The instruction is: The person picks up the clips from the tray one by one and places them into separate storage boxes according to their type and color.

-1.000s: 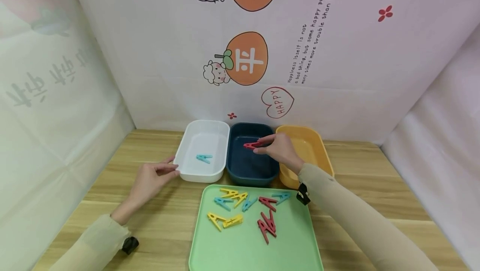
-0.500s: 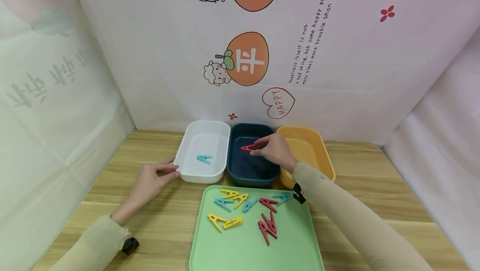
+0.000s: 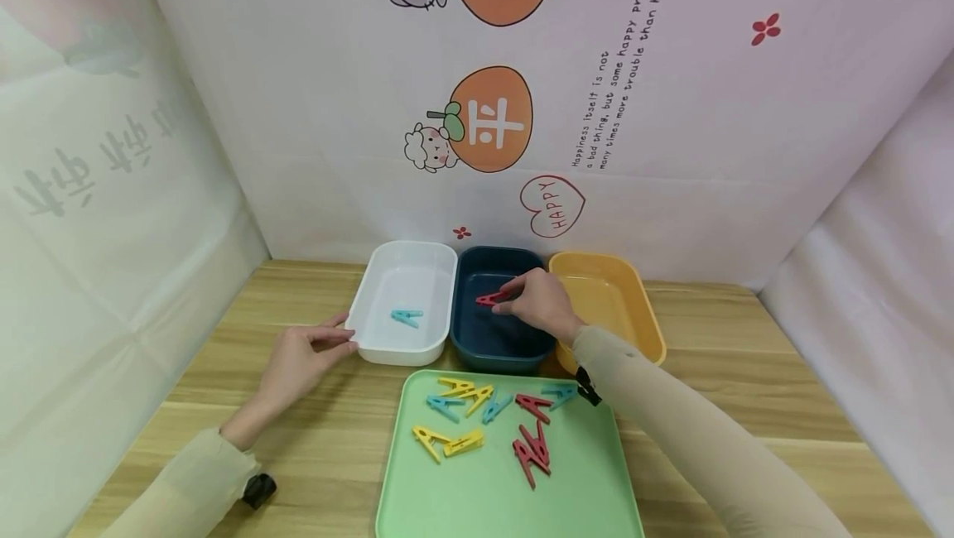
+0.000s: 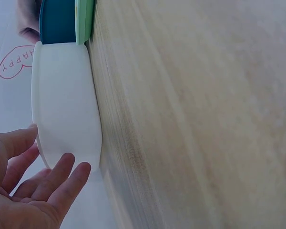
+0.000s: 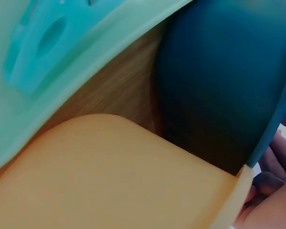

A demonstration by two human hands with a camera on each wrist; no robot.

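Note:
A red clothespin (image 3: 489, 300) is pinched between the fingertips of my right hand (image 3: 542, 304), above the floor of the dark blue box (image 3: 499, 349). In the right wrist view that hand (image 5: 271, 191) shows only partly, and the box wall hides its clothespin. My left hand (image 3: 296, 362) rests its fingers against the near left corner of the white box (image 3: 406, 353). In the left wrist view, the fingers (image 4: 62, 171) of that hand look fairly straight and spread along the box's outside. One light blue clothespin (image 3: 406, 319) lies in the white box.
A yellow box (image 3: 622, 306) stands to the right of the blue one. Nearer, a green tray (image 3: 440, 497) carries several yellow clothespins (image 3: 464, 441), red clothespins (image 3: 532, 447) and blue clothespins (image 3: 445, 405). A printed cloth (image 3: 335, 108) hangs behind the boxes.
The right hand has shifted a little left and toward the near side over the blue box, with the red clothespin. My left hand keeps its place at the white box.

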